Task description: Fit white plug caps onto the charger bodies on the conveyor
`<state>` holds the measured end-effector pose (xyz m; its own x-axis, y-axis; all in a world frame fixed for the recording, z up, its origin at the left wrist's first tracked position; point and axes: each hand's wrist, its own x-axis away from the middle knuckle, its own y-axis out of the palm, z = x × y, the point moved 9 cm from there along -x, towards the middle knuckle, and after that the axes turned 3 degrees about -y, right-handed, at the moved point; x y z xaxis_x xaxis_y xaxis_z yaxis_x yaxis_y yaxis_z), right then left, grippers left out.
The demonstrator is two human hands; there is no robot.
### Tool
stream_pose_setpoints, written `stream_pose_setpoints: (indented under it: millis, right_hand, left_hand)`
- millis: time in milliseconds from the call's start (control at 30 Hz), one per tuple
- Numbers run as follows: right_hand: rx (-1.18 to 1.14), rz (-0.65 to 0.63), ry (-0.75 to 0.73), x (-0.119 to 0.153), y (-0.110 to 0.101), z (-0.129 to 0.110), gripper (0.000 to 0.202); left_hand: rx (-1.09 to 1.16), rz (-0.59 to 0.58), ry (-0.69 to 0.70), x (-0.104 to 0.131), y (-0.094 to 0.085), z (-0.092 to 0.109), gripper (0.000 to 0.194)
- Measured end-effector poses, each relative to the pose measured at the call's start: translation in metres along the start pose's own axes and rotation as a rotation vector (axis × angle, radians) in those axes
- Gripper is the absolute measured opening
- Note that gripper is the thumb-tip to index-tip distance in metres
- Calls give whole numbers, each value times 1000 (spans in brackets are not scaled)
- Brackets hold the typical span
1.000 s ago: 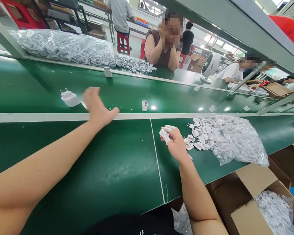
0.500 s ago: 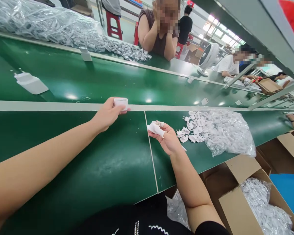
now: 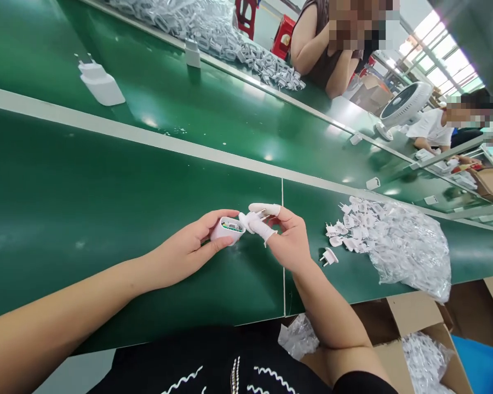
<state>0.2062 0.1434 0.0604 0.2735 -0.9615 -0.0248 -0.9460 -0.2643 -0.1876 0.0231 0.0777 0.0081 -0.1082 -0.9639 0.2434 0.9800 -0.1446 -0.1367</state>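
My left hand [image 3: 197, 243] grips a white charger housing [image 3: 227, 234]; its open end faces right and shows a green circuit board inside. In my right hand [image 3: 285, 238], between thumb and forefinger with white finger covers, is a white plug cap [image 3: 250, 221] with metal pins. The cap sits right beside the housing's open end; whether they touch I cannot tell. A loose plug cap [image 3: 329, 256] lies on the green table to the right of my right hand, near a pile of plug caps [image 3: 353, 224] spilling from a clear plastic bag [image 3: 411, 246].
Beyond a pale strip [image 3: 148, 137], a green belt carries a whole charger [image 3: 101, 83] and several other white pieces. Across it are a heap of white parts [image 3: 271, 65], a seated person [image 3: 312, 49] and a fan [image 3: 406, 104]. Open cardboard boxes [image 3: 414, 312] stand below at right.
My left hand has brought the housing from the strip toward my right hand, its open end now showing. The two held parts have come together side by side. The view has tilted and shifted.
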Motion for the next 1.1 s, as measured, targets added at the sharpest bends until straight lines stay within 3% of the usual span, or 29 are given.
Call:
stream_pose_setpoints:
  millis: [100, 233, 367, 500, 633, 767, 933, 1100]
  right_hand:
    - [-63, 17, -24, -3, 5, 10, 27]
    - [-198, -103, -121, -3, 10, 9, 20]
    - [-4, -96, -205, 3, 3, 4, 10]
    - [106, -46, -222, 10, -2, 0, 41]
    - [204, -93, -301, 15, 3, -11, 21]
    - [265, -129, -383, 20, 10, -20, 24]
    - [292, -124, -335, 22, 13, -13, 10]
    - [246, -94, -327, 22, 13, -10, 11]
  left_hand:
    - [-39, 3, -2, -5, -5, -9, 70]
    - [-97, -41, -11, -11, -8, -16, 56]
    - [-91, -94, 19, -16, -6, -16, 54]
    - [-109, -94, -57, -16, -6, -19, 64]
    - [-128, -89, -83, -11, -7, -13, 51]
    - [-133, -146, -34, -11, -2, -10, 44]
    - [-127, -89, 7, -9, -4, -8, 37]
    - [-207, -90, 52, -8, -2, -8, 42]
